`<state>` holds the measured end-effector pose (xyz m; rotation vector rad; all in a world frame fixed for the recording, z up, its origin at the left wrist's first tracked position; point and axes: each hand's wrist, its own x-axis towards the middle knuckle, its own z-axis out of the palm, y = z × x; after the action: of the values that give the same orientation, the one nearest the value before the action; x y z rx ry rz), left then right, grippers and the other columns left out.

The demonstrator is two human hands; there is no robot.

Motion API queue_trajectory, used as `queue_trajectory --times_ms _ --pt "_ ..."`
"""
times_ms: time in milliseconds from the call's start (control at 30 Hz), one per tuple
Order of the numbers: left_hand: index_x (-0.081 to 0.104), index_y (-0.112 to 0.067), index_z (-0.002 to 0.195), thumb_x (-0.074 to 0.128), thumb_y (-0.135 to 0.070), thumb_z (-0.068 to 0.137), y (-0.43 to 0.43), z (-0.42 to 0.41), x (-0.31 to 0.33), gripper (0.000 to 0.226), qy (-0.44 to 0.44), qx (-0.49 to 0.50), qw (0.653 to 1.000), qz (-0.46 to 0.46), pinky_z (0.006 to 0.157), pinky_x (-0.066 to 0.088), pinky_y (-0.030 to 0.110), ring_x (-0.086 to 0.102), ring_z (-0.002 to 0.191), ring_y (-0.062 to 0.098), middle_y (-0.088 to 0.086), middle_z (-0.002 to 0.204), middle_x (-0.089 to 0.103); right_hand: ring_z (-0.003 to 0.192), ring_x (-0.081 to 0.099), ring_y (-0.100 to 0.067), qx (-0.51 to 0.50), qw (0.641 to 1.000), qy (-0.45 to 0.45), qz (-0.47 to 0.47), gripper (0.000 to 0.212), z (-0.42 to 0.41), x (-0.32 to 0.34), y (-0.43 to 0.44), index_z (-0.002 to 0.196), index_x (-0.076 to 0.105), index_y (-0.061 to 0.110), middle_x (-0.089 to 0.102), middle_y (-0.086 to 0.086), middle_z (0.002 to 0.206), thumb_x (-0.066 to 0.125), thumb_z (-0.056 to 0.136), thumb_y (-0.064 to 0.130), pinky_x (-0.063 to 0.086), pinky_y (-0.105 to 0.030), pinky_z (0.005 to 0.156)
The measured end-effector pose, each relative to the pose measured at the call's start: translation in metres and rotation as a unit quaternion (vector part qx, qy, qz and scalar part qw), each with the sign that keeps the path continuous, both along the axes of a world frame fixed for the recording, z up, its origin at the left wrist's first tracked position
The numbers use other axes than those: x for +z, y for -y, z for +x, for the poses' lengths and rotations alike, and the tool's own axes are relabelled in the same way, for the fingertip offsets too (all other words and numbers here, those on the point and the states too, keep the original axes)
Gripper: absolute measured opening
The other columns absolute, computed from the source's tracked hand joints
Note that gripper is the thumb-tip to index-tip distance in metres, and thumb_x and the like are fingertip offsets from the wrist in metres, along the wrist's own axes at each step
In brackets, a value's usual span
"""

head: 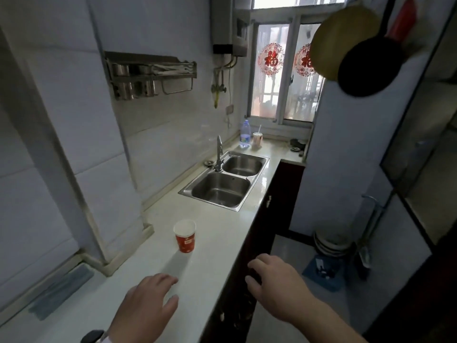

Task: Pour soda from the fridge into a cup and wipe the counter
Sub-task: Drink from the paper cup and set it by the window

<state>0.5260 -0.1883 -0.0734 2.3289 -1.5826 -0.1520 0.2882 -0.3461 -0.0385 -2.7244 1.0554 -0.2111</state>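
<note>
A red paper cup with a white inside stands upright on the pale counter, between the sink and my hands. My left hand hovers over the counter's near part, fingers relaxed and holding nothing, a dark watch on its wrist. My right hand hangs past the counter's front edge, over the dark cabinet fronts, fingers loosely bent and holding nothing. No soda and no fridge are in view. A grey-blue cloth lies flat on the counter at the left, by the wall.
A steel double sink with a tap sits mid-counter. A water bottle and a cup with a straw stand by the window. Pans hang at upper right. Stacked plates and a blue box sit on the floor.
</note>
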Motion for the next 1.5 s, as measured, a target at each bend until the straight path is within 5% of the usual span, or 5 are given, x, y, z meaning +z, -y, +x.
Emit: queue_trajectory --times_ms 400,933,1133,1400,1500 --pt "0.072 -0.026 0.111 0.046 -0.049 0.08 0.158 -0.056 0.019 0.046 0.114 0.018 0.99 -0.079 0.078 0.053 0.04 0.048 0.108 0.006 -0.009 0.116 0.067 0.124 0.045 -0.014 0.051 0.997 0.046 -0.02 0.046 -0.05 0.007 0.188 0.138 0.048 0.027 0.048 0.009 0.138 0.038 0.099 0.049 0.04 -0.033 0.099" --pt "0.074 -0.033 0.081 0.044 -0.053 0.064 0.182 0.03 -0.065 0.039 0.068 0.14 0.981 0.119 0.05 0.055 0.027 0.07 0.073 0.01 -0.014 0.085 0.071 0.117 0.049 -0.02 0.152 0.984 -0.08 0.052 0.048 0.045 -0.069 0.259 0.131 0.052 0.026 0.053 0.004 0.129 0.034 0.093 0.05 0.044 -0.036 0.091" --pt "0.05 -0.039 0.128 0.041 -0.057 0.083 0.203 0.09 -0.123 0.05 -0.046 0.233 0.965 0.108 0.094 0.042 0.027 0.046 0.125 0.007 -0.017 0.134 0.05 0.122 0.05 -0.024 0.169 0.968 -0.167 0.086 0.049 0.123 -0.081 0.289 0.133 0.05 0.026 0.054 0.001 0.131 0.041 0.093 0.053 0.043 -0.035 0.095" --pt "0.054 -0.03 0.129 0.034 -0.066 0.06 0.205 0.141 -0.164 0.08 -0.228 0.287 0.928 0.064 0.096 0.044 0.027 0.054 0.121 0.014 -0.006 0.131 0.058 0.109 0.058 -0.012 0.15 0.969 -0.131 0.145 0.039 0.229 -0.086 0.31 0.126 0.055 0.031 0.059 0.009 0.121 0.047 0.093 0.049 0.046 -0.026 0.087" --pt "0.048 -0.021 0.137 0.055 -0.052 0.072 0.213 0.144 -0.168 0.073 -0.293 0.303 0.906 0.034 0.099 0.04 0.022 0.052 0.125 0.014 -0.001 0.137 0.054 0.094 0.057 -0.012 0.126 0.957 -0.151 0.215 0.03 0.258 -0.104 0.306 0.116 0.06 0.029 0.063 0.007 0.108 0.051 0.092 0.043 0.042 -0.023 0.079"
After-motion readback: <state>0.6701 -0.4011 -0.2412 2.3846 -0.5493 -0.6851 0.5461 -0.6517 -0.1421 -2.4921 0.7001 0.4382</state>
